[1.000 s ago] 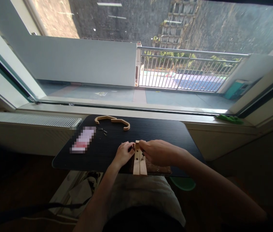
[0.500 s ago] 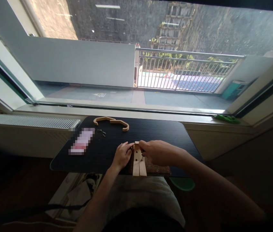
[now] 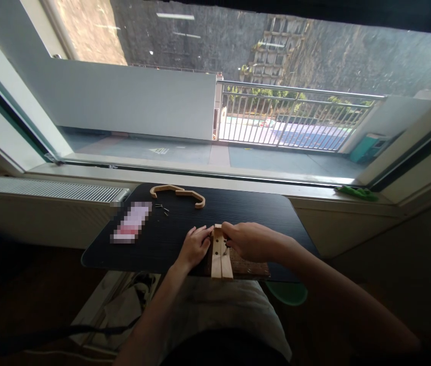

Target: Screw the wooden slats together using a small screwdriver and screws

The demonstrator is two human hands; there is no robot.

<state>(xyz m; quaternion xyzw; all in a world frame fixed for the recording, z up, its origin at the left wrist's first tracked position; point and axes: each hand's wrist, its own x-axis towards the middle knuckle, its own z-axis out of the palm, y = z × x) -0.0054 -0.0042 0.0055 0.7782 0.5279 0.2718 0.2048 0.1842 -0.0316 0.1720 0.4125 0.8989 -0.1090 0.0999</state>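
Two pale wooden strips (image 3: 216, 264) lie side by side on a dark brown wooden board (image 3: 251, 267) at the table's near edge, with several dark holes in their faces. My right hand (image 3: 248, 241) is closed above the right strip around what looks like a screwdriver (image 3: 225, 250). Its thin shaft slants down to the wood, and my fingers hide the handle. My left hand (image 3: 194, 246) rests to the left of the strips, fingers stretched and apart. Its index fingertip reaches the far end of the left strip.
On the black table (image 3: 154, 249), two curved wooden pieces (image 3: 194, 194) lie at the back, with several small screws (image 3: 161, 206) before them. A blurred pink-white item (image 3: 133, 221) lies left. Beyond are a radiator (image 3: 66, 188), window sill and green cloth (image 3: 356, 193). A green stool (image 3: 287, 293) shows below.
The whole view has shifted slightly. My right hand remains over the strips with the tool in it, its grip turned only a little. My left hand stays in place beside them.
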